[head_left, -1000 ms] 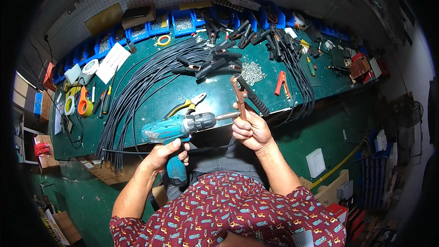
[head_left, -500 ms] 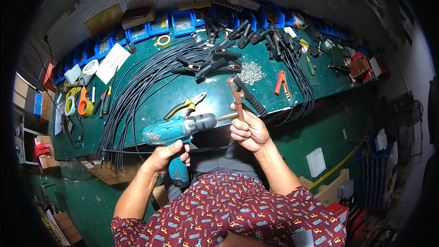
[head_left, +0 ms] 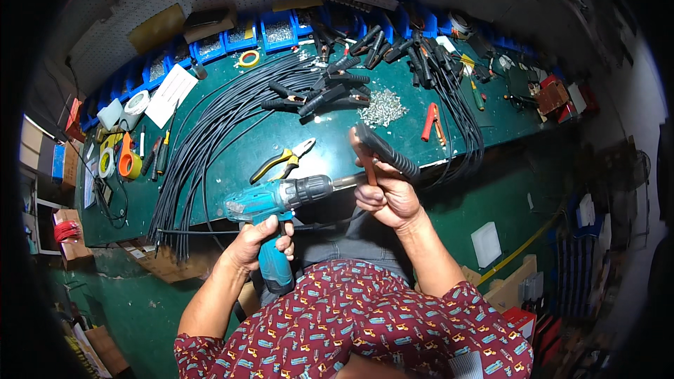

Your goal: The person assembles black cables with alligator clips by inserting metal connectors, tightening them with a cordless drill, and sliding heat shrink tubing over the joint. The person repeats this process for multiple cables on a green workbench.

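My left hand [head_left: 256,242] is wrapped round the grip of a teal cordless drill [head_left: 261,200], which lies sideways with its chuck to the right. From the chuck a metal socket bit [head_left: 344,182] reaches to the clamp in my right hand [head_left: 394,202]. That hand grips a battery clamp with a copper-coloured jaw side [head_left: 370,170] and a black ribbed handle [head_left: 394,156]. The bit's tip meets the clamp by my fingers, and the exact contact is hidden. A black cable [head_left: 319,226] runs behind the drill toward my right hand.
On the green bench [head_left: 232,168] lie yellow-black pliers [head_left: 284,160], a pile of small screws [head_left: 382,108], black clamps [head_left: 326,95] and a bundle of black cables [head_left: 203,133]. A red clamp [head_left: 430,121] rests right of the screws. Blue bins [head_left: 279,34] line the back.
The clamp has turned in my right hand, its black handle swinging up and right, nearly in line over the copper side. The drill has shifted slightly right along with it.
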`<state>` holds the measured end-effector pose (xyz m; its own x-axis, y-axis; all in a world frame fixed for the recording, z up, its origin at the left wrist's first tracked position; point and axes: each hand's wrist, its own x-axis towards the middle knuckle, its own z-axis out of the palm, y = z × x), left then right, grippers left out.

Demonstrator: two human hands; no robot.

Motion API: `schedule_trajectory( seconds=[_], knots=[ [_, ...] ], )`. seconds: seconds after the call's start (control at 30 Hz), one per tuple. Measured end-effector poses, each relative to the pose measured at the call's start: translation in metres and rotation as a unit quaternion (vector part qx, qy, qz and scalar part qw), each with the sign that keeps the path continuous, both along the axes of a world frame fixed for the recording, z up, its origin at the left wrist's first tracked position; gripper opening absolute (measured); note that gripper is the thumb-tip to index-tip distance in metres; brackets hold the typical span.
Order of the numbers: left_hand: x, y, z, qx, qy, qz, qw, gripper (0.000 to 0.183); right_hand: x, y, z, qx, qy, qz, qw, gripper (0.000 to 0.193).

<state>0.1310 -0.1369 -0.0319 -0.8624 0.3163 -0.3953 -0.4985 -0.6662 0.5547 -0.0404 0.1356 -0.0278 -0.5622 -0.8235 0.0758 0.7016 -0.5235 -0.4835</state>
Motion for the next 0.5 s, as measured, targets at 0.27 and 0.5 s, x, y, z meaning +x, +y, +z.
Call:
schedule_trajectory(
  seconds=[0.27,0.5],
  knots=[
    [0.0,-0.005,-0.01,0.087,-0.004,0.001,0.996,0.041,-0.003,-0.001,-0.013,-0.019,0.028,0.041,0.999,0.039],
    [0.004,-0.006,-0.021,0.085,0.015,-0.013,0.996,0.039,0.012,-0.008,0.01,0.104,0.007,-0.063,0.993,0.038]
  ],
)
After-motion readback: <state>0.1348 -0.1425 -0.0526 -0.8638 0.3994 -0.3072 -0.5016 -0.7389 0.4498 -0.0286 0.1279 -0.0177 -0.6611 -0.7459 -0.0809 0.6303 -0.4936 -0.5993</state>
